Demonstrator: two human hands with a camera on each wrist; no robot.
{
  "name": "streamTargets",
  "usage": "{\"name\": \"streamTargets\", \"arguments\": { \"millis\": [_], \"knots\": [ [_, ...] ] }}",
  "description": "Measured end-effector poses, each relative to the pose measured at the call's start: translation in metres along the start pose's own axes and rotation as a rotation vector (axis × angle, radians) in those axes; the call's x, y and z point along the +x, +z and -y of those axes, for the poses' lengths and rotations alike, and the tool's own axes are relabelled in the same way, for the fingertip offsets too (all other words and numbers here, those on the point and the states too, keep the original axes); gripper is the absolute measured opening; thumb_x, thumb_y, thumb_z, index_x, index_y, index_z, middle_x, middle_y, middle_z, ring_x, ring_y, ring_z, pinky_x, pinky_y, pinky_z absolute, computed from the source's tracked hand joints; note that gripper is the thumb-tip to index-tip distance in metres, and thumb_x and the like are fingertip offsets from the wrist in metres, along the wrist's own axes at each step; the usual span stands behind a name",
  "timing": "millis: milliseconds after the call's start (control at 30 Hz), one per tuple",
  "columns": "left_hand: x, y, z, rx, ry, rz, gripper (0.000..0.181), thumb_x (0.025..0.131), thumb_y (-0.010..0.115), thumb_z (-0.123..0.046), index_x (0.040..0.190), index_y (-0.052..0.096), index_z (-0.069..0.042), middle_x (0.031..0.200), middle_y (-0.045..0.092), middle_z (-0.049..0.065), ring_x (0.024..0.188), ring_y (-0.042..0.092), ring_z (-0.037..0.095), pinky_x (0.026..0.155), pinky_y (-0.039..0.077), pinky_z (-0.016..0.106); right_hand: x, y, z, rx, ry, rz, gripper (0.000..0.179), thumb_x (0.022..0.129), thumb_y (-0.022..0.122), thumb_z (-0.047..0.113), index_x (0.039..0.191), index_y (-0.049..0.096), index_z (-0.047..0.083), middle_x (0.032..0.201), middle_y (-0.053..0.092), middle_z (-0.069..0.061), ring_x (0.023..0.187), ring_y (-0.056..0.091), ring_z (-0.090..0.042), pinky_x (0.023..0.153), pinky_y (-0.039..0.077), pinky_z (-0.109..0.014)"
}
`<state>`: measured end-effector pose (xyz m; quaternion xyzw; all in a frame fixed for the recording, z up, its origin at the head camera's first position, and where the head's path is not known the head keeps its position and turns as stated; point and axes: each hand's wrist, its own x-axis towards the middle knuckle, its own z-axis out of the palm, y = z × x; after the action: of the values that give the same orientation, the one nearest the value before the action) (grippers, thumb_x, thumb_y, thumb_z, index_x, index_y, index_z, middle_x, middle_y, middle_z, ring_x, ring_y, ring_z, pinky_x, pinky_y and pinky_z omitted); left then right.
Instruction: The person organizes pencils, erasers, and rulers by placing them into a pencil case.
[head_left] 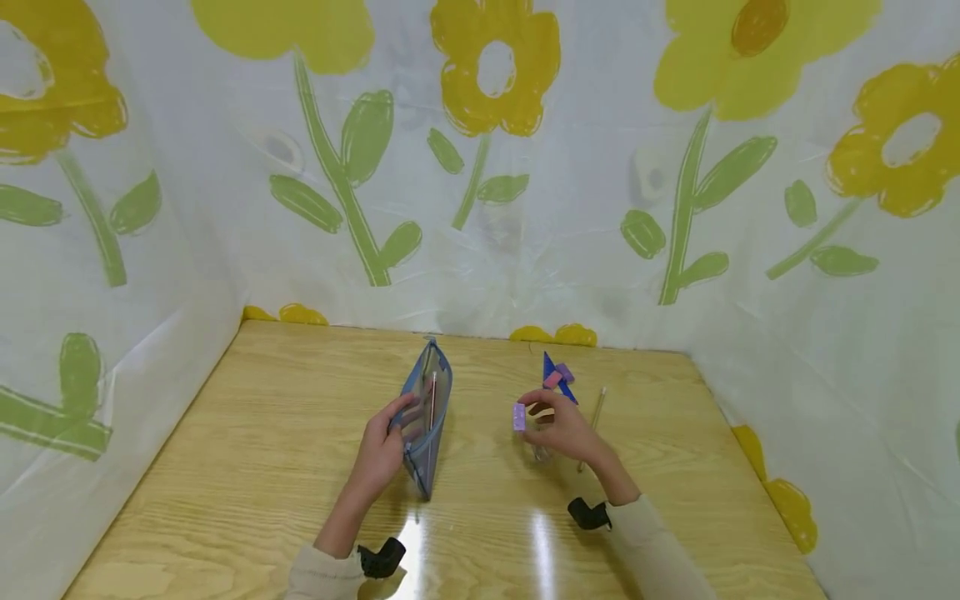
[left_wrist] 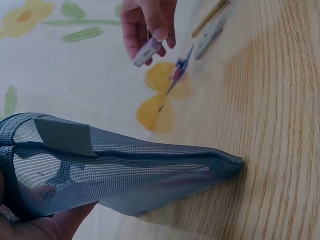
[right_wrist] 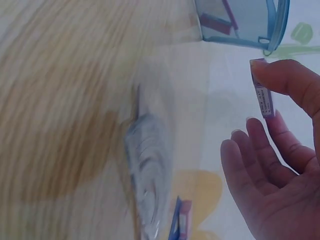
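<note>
The left hand [head_left: 382,446] grips the blue mesh pouch [head_left: 441,406] by its left side, apparently to keep it standing on the tabletop [head_left: 262,417] with its mouth spread. Contents noted: one pencil [head_left: 432,402], leaning lengthwise, and a dark reddish block [right_wrist: 216,23] seen through the mesh; anything further cannot be confirmed. The right hand's grip is clamped on a purple eraser [head_left: 519,417], pinched at its ends between thumb and a finger, presumably leaving its faces free; it is raised, right of the pouch and apart from it. Farther right lie a blue triangle ruler [head_left: 548,365], with pink and purple blocks close by, a loose pencil [head_left: 598,410] and an unidentified clear item [right_wrist: 148,165].
</note>
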<state>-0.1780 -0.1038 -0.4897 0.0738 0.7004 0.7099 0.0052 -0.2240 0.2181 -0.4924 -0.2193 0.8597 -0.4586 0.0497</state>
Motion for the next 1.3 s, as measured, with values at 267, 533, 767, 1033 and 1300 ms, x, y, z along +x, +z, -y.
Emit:
{"name": "streamTargets", "arguments": {
  "millis": [267, 533, 767, 1033, 1300],
  "knots": [
    [0.002, -0.001, -0.001, -0.003, 0.014, -0.006, 0.055, 0.095, 0.020, 0.016, 0.149, 0.033, 0.017, 0.150, 0.039, 0.034, 0.136, 0.046, 0.051, 0.109, 0.048, 0.055, 0.015, 0.003, 0.016, 0.003, -0.024, 0.006, 0.044, 0.085, 0.080, 0.009, 0.125, 0.063, 0.005, 0.119, 0.064, -0.011, 0.107, 0.062, -0.029, 0.092, 0.060, -0.042],
    [-0.001, 0.000, -0.001, 0.011, -0.020, -0.010, 0.054, 0.096, 0.022, 0.015, 0.149, 0.033, 0.016, 0.151, 0.040, 0.034, 0.136, 0.047, 0.050, 0.108, 0.049, 0.054, 0.028, 0.009, 0.029, 0.033, -0.050, 0.023, 0.046, 0.086, 0.080, 0.010, 0.128, 0.061, 0.004, 0.123, 0.062, -0.014, 0.110, 0.062, -0.035, 0.097, 0.057, -0.051],
    [-0.001, 0.001, -0.002, -0.003, -0.003, -0.006, 0.055, 0.096, 0.020, 0.015, 0.149, 0.033, 0.017, 0.150, 0.040, 0.035, 0.136, 0.046, 0.051, 0.109, 0.048, 0.056, 0.046, 0.015, 0.049, 0.032, -0.076, 0.006, 0.047, 0.084, 0.083, 0.010, 0.126, 0.063, 0.006, 0.121, 0.064, -0.013, 0.110, 0.063, -0.036, 0.097, 0.058, -0.051],
    [-0.001, 0.003, -0.004, -0.006, -0.010, -0.008, 0.054, 0.096, 0.020, 0.015, 0.148, 0.033, 0.018, 0.150, 0.039, 0.035, 0.136, 0.046, 0.051, 0.109, 0.048, 0.056, 0.072, 0.020, 0.065, 0.001, -0.114, 0.035, 0.045, 0.084, 0.083, 0.011, 0.124, 0.064, 0.007, 0.123, 0.064, -0.011, 0.110, 0.063, -0.037, 0.095, 0.060, -0.045],
    [0.000, 0.005, -0.005, -0.017, 0.004, -0.006, 0.055, 0.095, 0.020, 0.016, 0.148, 0.033, 0.019, 0.149, 0.040, 0.036, 0.136, 0.045, 0.053, 0.109, 0.048, 0.058, 0.091, 0.026, 0.075, -0.026, -0.142, 0.069, 0.046, 0.084, 0.082, 0.009, 0.125, 0.063, 0.004, 0.127, 0.063, -0.013, 0.111, 0.061, -0.040, 0.096, 0.058, -0.051]
  ]
}}
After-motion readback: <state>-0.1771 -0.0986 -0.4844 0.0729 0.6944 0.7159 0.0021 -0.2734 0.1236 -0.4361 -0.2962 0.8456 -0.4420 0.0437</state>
